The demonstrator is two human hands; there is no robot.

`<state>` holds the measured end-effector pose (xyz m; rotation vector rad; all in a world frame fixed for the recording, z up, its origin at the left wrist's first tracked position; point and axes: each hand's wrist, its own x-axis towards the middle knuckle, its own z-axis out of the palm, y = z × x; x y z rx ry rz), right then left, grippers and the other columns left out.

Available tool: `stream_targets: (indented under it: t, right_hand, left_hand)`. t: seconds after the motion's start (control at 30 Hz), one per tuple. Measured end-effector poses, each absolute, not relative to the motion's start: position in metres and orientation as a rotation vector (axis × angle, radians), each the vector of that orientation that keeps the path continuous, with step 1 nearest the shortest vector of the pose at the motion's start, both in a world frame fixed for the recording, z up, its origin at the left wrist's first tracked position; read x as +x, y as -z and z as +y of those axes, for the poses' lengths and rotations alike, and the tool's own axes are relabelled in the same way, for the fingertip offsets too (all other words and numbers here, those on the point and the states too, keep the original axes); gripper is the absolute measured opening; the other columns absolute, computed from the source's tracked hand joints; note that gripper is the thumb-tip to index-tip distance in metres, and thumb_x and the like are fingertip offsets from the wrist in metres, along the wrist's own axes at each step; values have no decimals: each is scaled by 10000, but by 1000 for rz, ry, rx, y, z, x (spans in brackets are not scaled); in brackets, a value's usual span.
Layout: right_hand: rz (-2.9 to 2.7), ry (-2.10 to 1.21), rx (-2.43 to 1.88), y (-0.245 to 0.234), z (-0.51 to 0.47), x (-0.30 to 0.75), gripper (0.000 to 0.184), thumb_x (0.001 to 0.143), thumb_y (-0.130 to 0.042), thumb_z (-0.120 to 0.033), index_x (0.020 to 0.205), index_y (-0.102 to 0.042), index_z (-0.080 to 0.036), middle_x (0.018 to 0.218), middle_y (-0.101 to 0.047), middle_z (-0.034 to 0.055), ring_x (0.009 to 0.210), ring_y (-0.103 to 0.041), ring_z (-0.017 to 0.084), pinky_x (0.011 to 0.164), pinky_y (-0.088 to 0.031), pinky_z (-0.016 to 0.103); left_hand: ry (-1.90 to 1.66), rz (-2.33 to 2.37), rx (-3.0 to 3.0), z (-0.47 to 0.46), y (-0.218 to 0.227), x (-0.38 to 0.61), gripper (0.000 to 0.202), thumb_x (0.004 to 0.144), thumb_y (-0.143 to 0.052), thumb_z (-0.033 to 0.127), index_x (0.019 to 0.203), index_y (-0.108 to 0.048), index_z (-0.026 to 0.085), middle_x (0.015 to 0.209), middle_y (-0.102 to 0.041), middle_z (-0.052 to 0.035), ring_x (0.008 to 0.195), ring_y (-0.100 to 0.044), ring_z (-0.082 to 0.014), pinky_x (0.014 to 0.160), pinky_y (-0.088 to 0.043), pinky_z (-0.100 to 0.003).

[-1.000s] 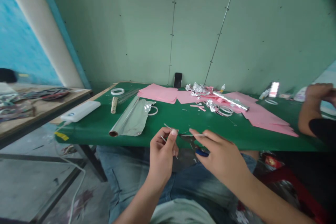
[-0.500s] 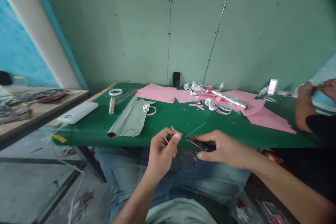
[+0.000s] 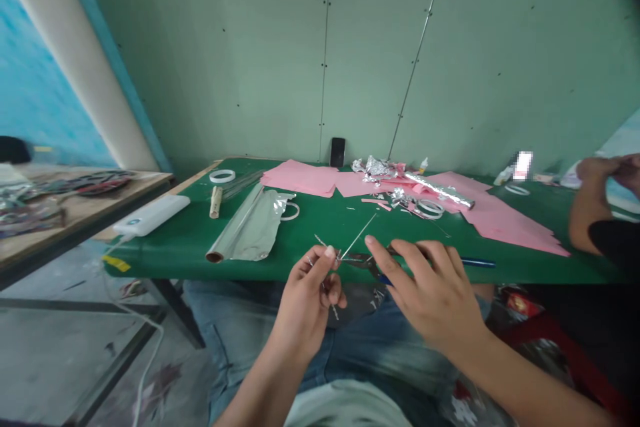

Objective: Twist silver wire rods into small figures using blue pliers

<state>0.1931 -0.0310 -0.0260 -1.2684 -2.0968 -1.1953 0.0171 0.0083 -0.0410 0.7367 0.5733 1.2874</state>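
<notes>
My left hand [image 3: 311, 297] is closed in a pinch on thin metal wires [image 3: 356, 239] that stick up and out over the front edge of the green table [image 3: 330, 227]. My right hand [image 3: 430, 293] holds blue-handled pliers [image 3: 373, 265] whose jaws meet the wires by my left thumb. One blue handle [image 3: 477, 263] pokes out to the right of the hand. Both hands hover over my lap, just in front of the table's edge.
On the table lie a foil roll [image 3: 245, 230], pink paper sheets [image 3: 305, 179], crumpled foil [image 3: 380, 168], tape rings [image 3: 431, 208], a white power bank [image 3: 151, 214] and a phone [image 3: 338, 151]. Another person's arm [image 3: 590, 207] rests at the right. A wooden table [image 3: 60, 213] stands at left.
My right hand rose from a flat grip low at the table edge and turned, bringing the pliers up to the wires. The wires now tilt upward. The other person's arm shifted slightly.
</notes>
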Motion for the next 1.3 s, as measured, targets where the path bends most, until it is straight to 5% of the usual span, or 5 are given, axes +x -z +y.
stream_targets:
  t: [0.4, 0.67, 0.9, 1.3]
  right_hand:
    - [-1943, 1255, -1121, 19, -16, 219, 487, 822, -692, -109, 1286, -586, -211, 962, -658, 84, 863, -511, 244, 743, -366, 386]
    - [-1964, 1473, -837, 10, -17, 217, 504, 760, -819, -211, 1231, -656, -286, 916, -700, 1, 900, -506, 219, 824, -373, 382]
    - [-2110, 1566, -728, -8, -18, 214, 389, 840, -735, -242, 1218, -674, -305, 936, -715, -48, 867, -498, 207, 818, -369, 371]
    - [-2189, 1605, -777, -14, -15, 212, 335, 898, -623, -208, 1214, -667, -308, 941, -684, -6, 828, -510, 183, 814, -383, 366]
  left_hand:
    - [-1076, 523, 564, 11, 35, 3, 236, 821, -730, 267, 750, -556, 124, 689, -519, 67, 370, -327, 8, 391, -414, -173]
    - [-887, 450, 475, 5, 32, 2, 239, 928, -583, 220, 719, -570, 106, 674, -489, 59, 357, -304, 14, 397, -439, -183]
    - [-876, 501, 476, 1, 26, 3, 294, 972, -499, 213, 715, -582, 98, 643, -444, 59, 358, -291, 3, 399, -475, -202]
    - [-902, 510, 514, 2, 29, 3, 200, 956, -529, 203, 778, -560, 116, 672, -458, 56, 372, -270, -2, 421, -536, -231]
